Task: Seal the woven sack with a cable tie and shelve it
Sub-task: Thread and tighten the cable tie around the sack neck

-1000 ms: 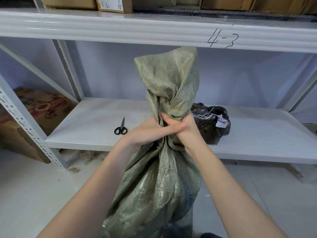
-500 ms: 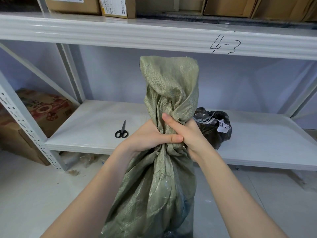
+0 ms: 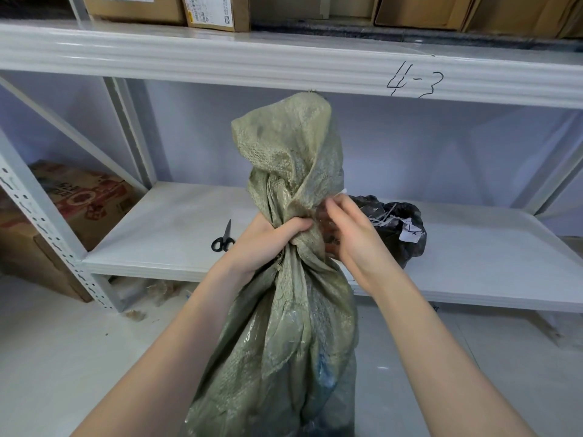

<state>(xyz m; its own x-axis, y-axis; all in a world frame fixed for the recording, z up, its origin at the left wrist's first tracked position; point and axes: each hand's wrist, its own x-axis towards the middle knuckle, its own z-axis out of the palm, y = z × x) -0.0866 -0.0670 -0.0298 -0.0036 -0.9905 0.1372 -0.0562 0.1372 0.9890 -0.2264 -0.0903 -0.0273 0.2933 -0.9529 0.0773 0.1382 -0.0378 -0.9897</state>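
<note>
left hand [image 3: 268,241]: same as half a second ago, fist clamped round the twisted neck of the woven sack [image 3: 284,279]

right hand [image 3: 350,234]: this is what changed. It's let go of the neck and sits just right of it, fingers loosely curled; a small white tip pokes out above them, can't tell what it's pinching

sack: upright between both forearms, off the shelf [image 3: 473,272], no tie visible on it

scissors [image 3: 223,239]: on the shelf, left of the left hand

black bag [image 3: 397,228]: on the shelf behind the right hand
</note>
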